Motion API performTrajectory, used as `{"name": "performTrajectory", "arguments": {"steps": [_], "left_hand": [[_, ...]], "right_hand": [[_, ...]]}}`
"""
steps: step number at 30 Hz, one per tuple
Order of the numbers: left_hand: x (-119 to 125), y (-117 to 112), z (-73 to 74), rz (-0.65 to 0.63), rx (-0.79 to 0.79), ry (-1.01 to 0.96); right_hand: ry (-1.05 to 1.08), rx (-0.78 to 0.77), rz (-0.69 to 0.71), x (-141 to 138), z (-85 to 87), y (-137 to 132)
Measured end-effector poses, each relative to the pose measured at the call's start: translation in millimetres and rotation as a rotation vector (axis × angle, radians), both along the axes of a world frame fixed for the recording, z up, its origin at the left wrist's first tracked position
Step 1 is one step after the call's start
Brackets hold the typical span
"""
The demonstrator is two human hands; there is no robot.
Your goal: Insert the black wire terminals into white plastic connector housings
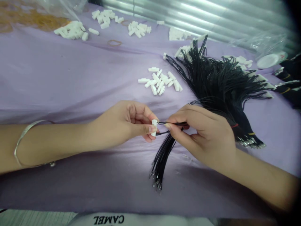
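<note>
Between the thumb and fingers of my left hand [135, 121] is a small white plastic connector housing [154, 128], held upright. Two or so black wires [162, 133] run from its right side toward my right hand [204, 131]. My right hand is closed, thumb and index finger pinching the black wires close to the housing. A bundle of black wires [164, 153] hangs below the right hand, its metal-tipped ends [157, 182] pointing down over the cloth. How deep the wires sit in the housing is hard to see. The palm side of my right hand is hidden.
Loose white connector housings [160, 81] lie just beyond my hands, with more piles [71, 30] at the back. A large heap of black wires [218, 75] covers the right side. Yellow rubber bands [35, 18] and a plastic bag [63, 8] lie back left on the purple cloth [58, 75].
</note>
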State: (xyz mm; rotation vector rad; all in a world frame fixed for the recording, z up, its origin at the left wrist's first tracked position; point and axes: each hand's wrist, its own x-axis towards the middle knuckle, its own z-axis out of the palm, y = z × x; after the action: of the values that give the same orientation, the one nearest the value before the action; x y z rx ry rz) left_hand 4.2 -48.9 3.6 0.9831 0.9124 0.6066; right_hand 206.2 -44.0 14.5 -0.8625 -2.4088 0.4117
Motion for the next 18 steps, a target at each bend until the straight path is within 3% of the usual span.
{"name": "performTrajectory", "arguments": {"steps": [6, 18], "left_hand": [[0.6, -0.4, 0.5, -0.016, 0.026, -0.007], [1.3, -2.4, 0.0, -0.060, 0.107, 0.089]], "right_hand": [[-0.005, -0.107, 0.007, -0.3, 1.2, 0.4], [-0.057, -0.411, -0.114, -4.6, 10.6, -0.7]]}}
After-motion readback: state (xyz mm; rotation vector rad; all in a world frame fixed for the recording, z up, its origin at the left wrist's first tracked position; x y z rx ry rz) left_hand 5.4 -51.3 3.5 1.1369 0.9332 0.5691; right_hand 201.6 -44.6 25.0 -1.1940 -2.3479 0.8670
